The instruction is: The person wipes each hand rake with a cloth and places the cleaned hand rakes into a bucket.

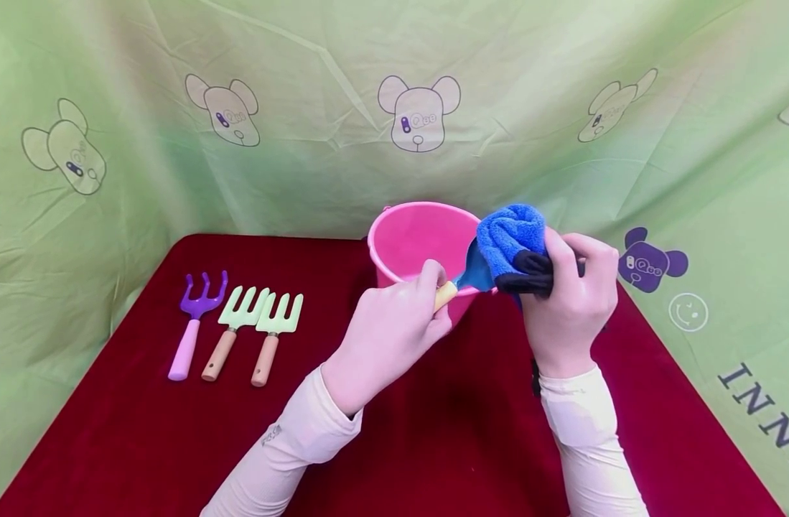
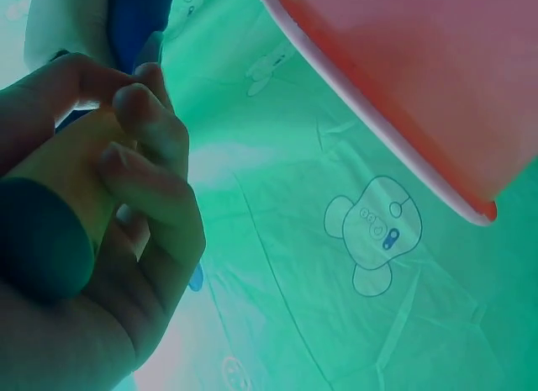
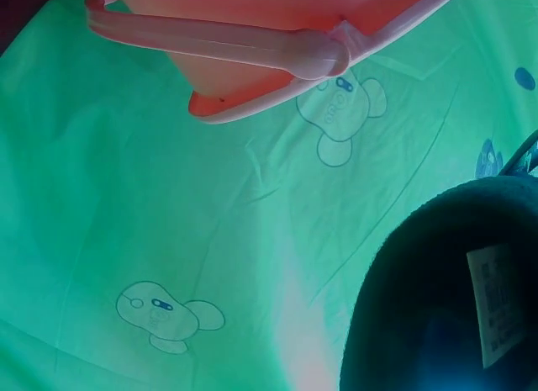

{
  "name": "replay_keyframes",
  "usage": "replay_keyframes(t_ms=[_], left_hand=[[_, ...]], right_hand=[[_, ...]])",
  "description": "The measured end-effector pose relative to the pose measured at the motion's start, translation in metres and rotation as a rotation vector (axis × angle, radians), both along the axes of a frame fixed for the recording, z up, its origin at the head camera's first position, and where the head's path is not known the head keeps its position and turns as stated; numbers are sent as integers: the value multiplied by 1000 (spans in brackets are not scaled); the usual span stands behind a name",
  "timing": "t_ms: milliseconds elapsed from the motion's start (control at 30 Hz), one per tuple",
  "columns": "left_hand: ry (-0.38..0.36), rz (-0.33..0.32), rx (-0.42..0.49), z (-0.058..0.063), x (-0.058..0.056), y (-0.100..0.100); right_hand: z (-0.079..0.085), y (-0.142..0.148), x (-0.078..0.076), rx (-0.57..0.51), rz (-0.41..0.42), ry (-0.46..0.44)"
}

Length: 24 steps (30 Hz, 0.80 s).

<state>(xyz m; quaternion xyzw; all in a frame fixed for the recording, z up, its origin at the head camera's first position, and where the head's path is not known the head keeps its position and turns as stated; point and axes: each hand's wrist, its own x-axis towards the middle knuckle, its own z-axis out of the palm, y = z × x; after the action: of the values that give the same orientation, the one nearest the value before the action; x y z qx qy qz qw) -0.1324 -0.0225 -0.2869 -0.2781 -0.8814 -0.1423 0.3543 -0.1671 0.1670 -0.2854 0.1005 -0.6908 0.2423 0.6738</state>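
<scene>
My left hand (image 1: 390, 337) grips the yellow handle (image 2: 71, 168) of a small garden trowel, its fingers wrapped round it in the left wrist view. The trowel's blue blade (image 1: 477, 269) points up and right. Over the blade's far part lies a blue cloth (image 1: 513, 240) with black edging, held by my right hand (image 1: 571, 301). That cloth hides the blade's tip. In the right wrist view the cloth (image 3: 403, 248) hangs dark, with a white label inside, and the right hand is out of sight. Both hands are in front of a pink bucket (image 1: 384, 269).
On the left of the red-covered table (image 1: 136, 424) lie a purple three-pronged hand rake (image 1: 190, 330) and two pale green hand forks, a left one (image 1: 229, 334) and a right one (image 1: 274, 334), with wooden handles. A green printed curtain (image 1: 316, 165) surrounds the table.
</scene>
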Motion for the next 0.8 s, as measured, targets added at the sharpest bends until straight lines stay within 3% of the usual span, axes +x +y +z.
replay_keyframes(t_ms=[100, 267, 600, 800], left_hand=[[34, 26, 16, 1, -1, -2], [23, 48, 148, 2, -5, -9], [-222, 12, 321, 4, -16, -16], [-174, -30, 360, 2, -21, -17]], right_hand=[[-1, 3, -2, -6, -10, -14], [0, 4, -2, -28, -4, -49], [2, 3, 1, -56, 9, -63], [1, 5, 1, -52, 21, -70]])
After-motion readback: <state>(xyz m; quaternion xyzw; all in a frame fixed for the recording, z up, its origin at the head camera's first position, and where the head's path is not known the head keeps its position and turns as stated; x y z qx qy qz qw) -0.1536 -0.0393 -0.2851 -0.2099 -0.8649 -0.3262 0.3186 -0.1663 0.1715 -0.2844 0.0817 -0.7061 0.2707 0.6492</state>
